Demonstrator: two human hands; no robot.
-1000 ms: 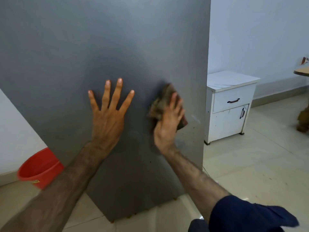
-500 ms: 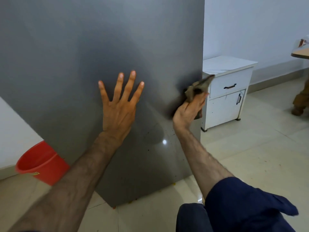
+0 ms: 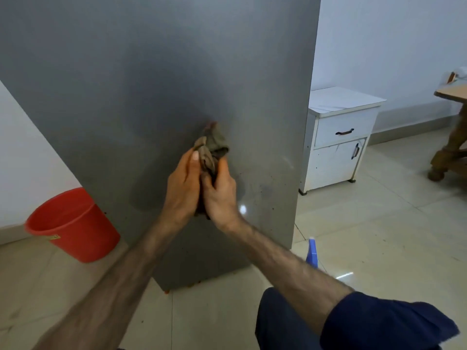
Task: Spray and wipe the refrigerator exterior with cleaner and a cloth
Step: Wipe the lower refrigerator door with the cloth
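Observation:
The grey refrigerator (image 3: pixel 141 84) side panel fills most of the view, with a few dark specks near its lower right. In front of the panel's middle, my left hand (image 3: pixel 183 184) and my right hand (image 3: pixel 219 192) are pressed together around a bunched brown cloth (image 3: pixel 211 147), whose upper end sticks out above my fingers. Whether the cloth touches the panel I cannot tell. A blue spray bottle (image 3: pixel 311 252) stands on the floor by the refrigerator's right corner, partly hidden behind my right forearm.
A red bucket (image 3: pixel 73 227) sits on the tiled floor to the left of the refrigerator. A white cabinet (image 3: pixel 340 137) with a drawer and door stands to the right against the wall. A wooden table (image 3: pixel 452 132) is at the far right edge.
My left hand has left the panel, where it lay flat with fingers spread, and closed on the cloth. My right hand brought the cloth back from the refrigerator's right edge to the middle.

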